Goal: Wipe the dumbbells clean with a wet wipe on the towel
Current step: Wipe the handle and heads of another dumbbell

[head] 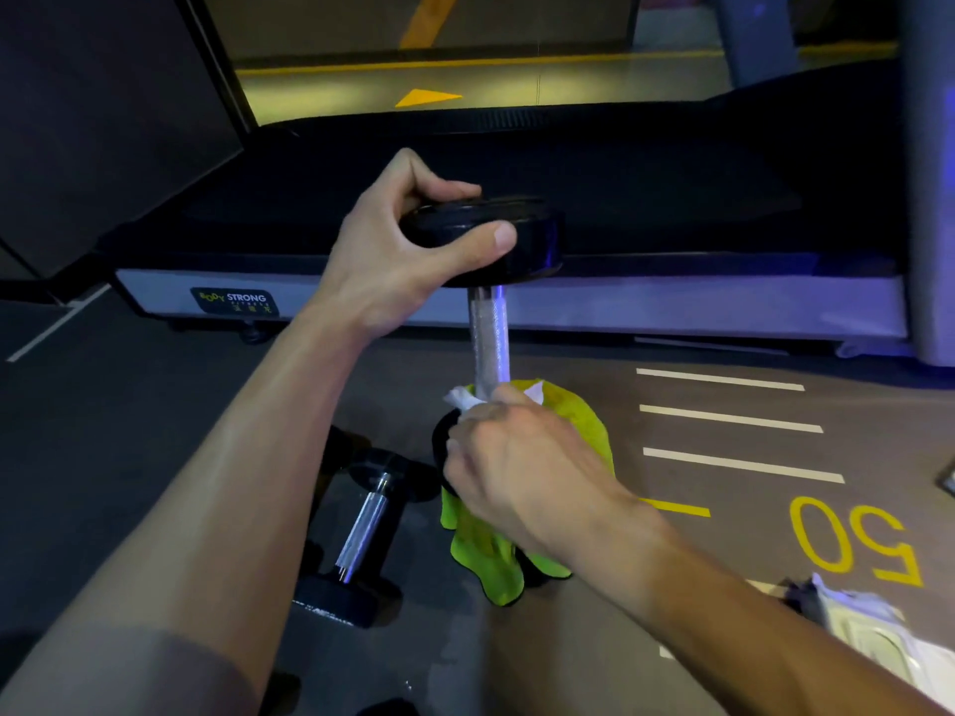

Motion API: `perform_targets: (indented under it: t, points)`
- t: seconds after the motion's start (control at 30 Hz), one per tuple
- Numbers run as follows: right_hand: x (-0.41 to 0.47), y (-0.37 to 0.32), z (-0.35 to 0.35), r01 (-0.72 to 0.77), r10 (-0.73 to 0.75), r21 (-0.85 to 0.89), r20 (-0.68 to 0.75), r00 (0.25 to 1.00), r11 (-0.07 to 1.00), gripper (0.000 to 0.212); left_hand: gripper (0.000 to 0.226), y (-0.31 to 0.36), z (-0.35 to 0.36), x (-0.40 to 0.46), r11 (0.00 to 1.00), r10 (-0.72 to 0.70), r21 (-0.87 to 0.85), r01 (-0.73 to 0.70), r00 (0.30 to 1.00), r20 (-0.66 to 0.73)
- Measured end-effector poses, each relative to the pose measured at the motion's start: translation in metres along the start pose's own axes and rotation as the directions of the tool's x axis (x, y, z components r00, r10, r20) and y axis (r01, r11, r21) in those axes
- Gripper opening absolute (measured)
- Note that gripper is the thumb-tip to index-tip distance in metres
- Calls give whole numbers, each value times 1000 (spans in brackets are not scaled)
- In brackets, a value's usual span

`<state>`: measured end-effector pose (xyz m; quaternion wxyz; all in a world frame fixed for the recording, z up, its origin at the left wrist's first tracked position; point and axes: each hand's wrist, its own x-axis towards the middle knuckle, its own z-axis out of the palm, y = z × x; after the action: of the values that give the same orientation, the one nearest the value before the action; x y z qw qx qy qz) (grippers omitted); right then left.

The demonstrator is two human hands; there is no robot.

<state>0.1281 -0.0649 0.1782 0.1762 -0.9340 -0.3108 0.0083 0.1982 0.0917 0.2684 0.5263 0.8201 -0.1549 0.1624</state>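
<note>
Head-camera view: a dumbbell is stood on end on a yellow-green towel spread on the gym floor. Its upper black weight head is gripped by the left hand, thumb curled along the near rim and fingers hooked over the top, so that the bar is kept upright. Lower down, the knurled metal handle is wrapped by the right hand, whose fingers are closed around a white wet wipe pressed against the base of the bar, just above the lower weight head. That lower head is largely hidden behind the right hand and the bunched towel. A second dumbbell is laid on its side on the bare floor just left of the towel, off the cloth, partly crossed by the left forearm. Behind both, the deck of a treadmill marked "Body Strong" is seen running across the frame. White lines and a yellow "50" are painted on the floor to the right, and a crumpled pale packet is seen near the right forearm at the lower right edge.
</note>
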Motion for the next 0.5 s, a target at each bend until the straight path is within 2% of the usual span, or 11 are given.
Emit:
perform_targets:
  t: [0.07, 0.13, 0.2, 0.37, 0.5]
  points:
    - [-7, 12, -16, -28, 35, 130, -51, 998, 991, 33, 46, -2, -3, 0, 1000, -7, -26, 6, 1000, -4]
    - [-12, 29, -29, -88, 94, 186, -23, 995, 979, 19, 46, -3, -6, -2, 999, -11, -40, 12, 1000, 6]
    - [-13, 39, -38, -132, 136, 266, 5, 991, 955, 20, 45, -5, -7, -3, 998, -8, -56, 8, 1000, 3]
    - [2, 13, -22, 31, -28, 122, -24, 999, 992, 24, 46, -4, -1, -1, 993, 8, -114, -6, 1000, 13]
    - [1, 19, -17, 64, -63, 127, -12, 998, 990, 29, 49, -7, -3, -2, 990, 15, -138, -11, 999, 30]
